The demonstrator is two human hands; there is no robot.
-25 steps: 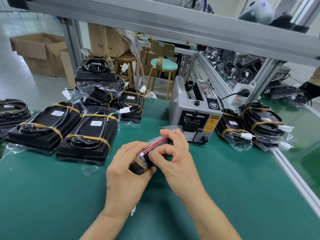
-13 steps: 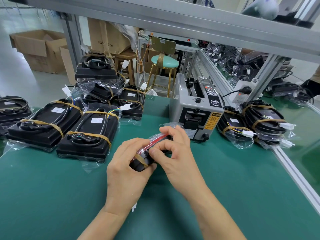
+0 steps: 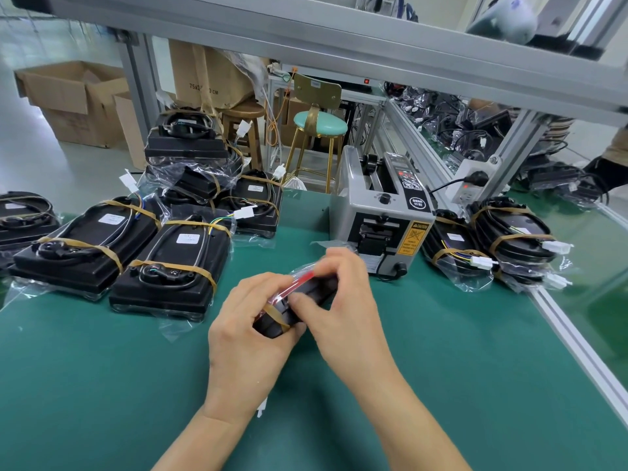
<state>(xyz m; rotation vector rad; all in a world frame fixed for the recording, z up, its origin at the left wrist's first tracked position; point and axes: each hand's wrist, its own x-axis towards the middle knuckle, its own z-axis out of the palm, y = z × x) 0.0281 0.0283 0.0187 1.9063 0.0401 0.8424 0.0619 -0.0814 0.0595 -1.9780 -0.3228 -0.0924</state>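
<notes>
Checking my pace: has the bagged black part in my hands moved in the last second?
No. The bagged black part stays just in front and left of the tape dispenser, with the same gap.

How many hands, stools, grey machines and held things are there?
Hands: 2, left hand and right hand
Stools: 2, wooden stool and teal stool
Machines: 1, grey machine
Held things: 1, bagged black part
Total: 6

I see both hands gripping a bagged black part over the green counter: left hand, right hand. Tape dispenser just beyond the right hand.
</notes>
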